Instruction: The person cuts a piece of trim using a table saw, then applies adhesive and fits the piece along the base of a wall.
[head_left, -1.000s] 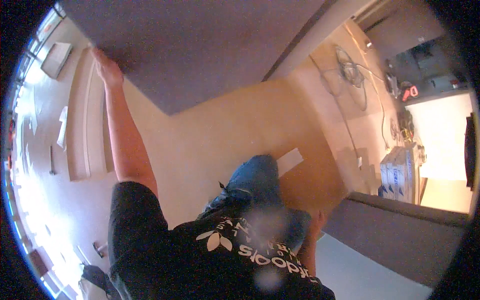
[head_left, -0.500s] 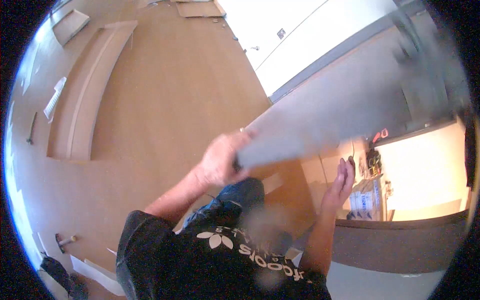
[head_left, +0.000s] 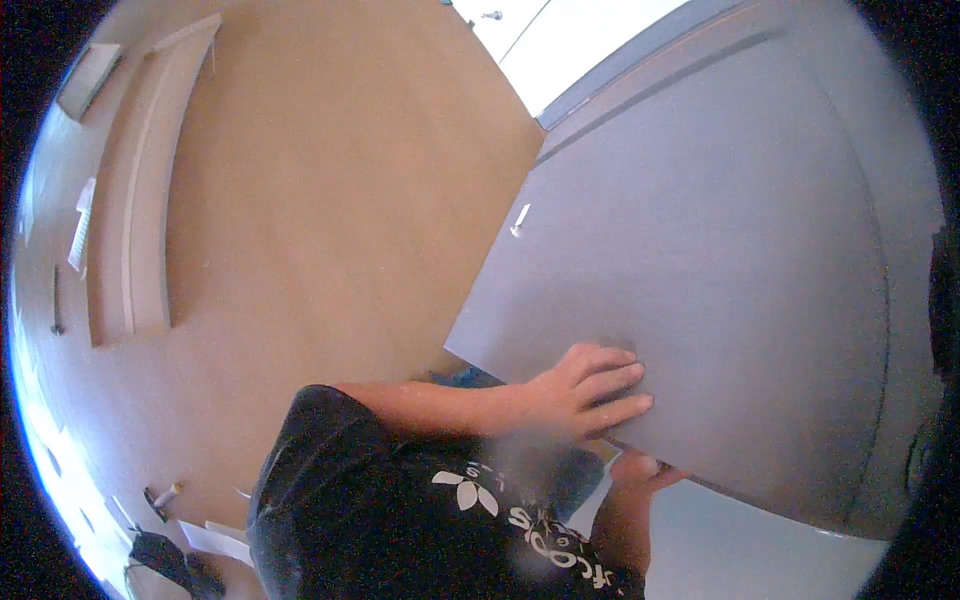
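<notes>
A large grey panel fills the right half of the view, its broad face turned toward me. My left hand lies on its lower part, fingers spread flat over the face near the bottom edge. My right hand sits under that bottom edge, mostly hidden, with only the fingertips showing. A small white fitting sticks out of the panel near its left edge. My black printed shirt fills the bottom middle.
Tan wooden floor spreads to the left. Long pale boards lie on it at far left, with smaller pieces beside them. Small tools, white sheets and a dark object lie at bottom left.
The panel, seen edge-on and higher half a second ago, has swung down so its broad face is toward me. My left hand now lies flat on it.
</notes>
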